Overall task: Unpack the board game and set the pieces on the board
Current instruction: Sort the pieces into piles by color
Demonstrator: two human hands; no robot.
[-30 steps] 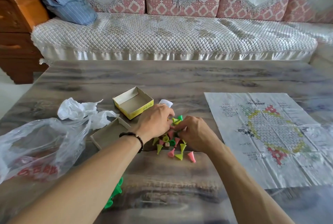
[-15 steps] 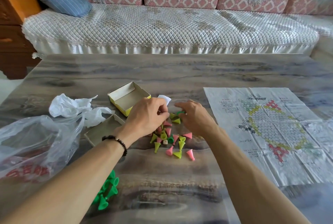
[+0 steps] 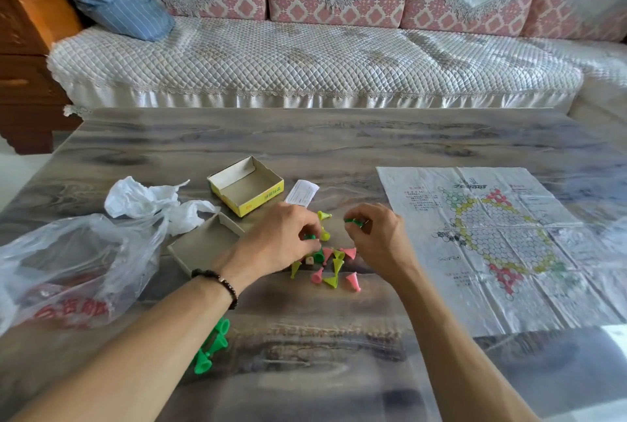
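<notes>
A small heap of cone-shaped game pieces (image 3: 330, 263) in pink, yellow and green lies on the table between my hands. My left hand (image 3: 281, 240) rests over the heap's left side, its fingertips pinched on a green piece (image 3: 309, 237). My right hand (image 3: 376, 235) hovers just right of the heap and pinches another green piece (image 3: 353, 222). The paper game board (image 3: 502, 245), printed with a hexagonal star grid, lies flat to the right with no pieces on it. A stack of green pieces (image 3: 212, 347) sits beside my left forearm.
A yellow box half (image 3: 246, 185) and a grey box half (image 3: 202, 243) lie open left of the heap. A paper slip (image 3: 302, 192), crumpled white wrapping (image 3: 149, 201) and a clear plastic bag (image 3: 68, 269) are on the left. A sofa (image 3: 305, 58) stands behind the table.
My hands have drawn apart over the heap. The right hand has lifted a green piece up and to the right, and the left has closed on another green piece.
</notes>
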